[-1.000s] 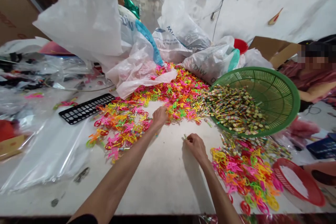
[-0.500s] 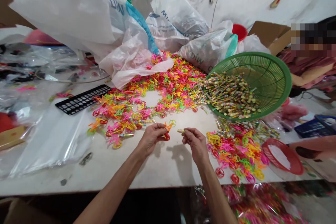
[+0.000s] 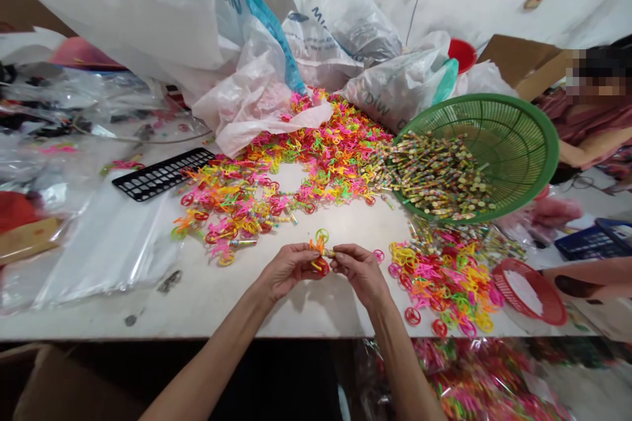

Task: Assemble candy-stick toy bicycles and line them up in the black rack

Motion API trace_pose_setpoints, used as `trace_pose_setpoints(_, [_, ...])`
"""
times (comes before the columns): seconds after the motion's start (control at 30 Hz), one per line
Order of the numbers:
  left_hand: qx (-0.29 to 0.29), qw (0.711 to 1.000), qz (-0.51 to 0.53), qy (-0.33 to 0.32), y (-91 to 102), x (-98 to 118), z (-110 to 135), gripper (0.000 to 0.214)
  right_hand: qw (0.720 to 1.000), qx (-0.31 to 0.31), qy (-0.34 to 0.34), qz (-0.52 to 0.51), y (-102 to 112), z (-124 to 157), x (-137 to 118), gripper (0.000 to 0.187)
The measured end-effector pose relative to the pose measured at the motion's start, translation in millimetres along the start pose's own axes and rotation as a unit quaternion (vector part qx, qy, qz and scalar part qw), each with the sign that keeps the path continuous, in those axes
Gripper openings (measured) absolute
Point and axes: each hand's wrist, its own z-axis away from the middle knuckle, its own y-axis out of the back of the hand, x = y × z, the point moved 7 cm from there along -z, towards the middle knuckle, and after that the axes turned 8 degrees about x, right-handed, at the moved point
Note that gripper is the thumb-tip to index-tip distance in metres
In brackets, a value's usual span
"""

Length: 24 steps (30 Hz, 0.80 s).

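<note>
Head view: left of the left hand, bright plastic pieces are heaped. An orange wheeled toy is pinched in that hand's closed thumb and fingers. Between the hands, a patterned tube is gripped by the right hand, fingertips closed. Toy and tube are best kept aligned and pressed gently, since thin plastic might bend. Right of the right hand, colourful parts are piled.

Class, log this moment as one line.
left hand: orange toy piece; right hand: patterned stick; held close together above table; green basket: tilted, sticks inside
</note>
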Motion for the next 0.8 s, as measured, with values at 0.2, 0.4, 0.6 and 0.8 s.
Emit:
trace_pose_setpoints(0.2, [-0.012, 0.999, -0.051, -0.002, 2.1, -3, 1, 0.022, 0.998, 0.013, 0.017, 0.056, 3, 3, -2, 0.021])
trace_pose_setpoints(0.4, [0.011, 0.995, -0.094, -0.024, 12.1, -6, -1, 0.026, 0.984, 0.038, 0.065, 0.161, 1, 2, -6, 0.023])
trace_pose_setpoints(0.6, [0.035, 0.992, -0.118, -0.030, 22.0, -9, -1, 0.031, 0.971, 0.072, 0.115, 0.195, -11, -1, -2, 0.020])
trace_pose_setpoints(0.8, [0.158, 0.913, -0.340, -0.160, 47.5, 44, 4, 0.030, 0.953, 0.003, 0.128, 0.276, -12, -28, 1, 0.051])
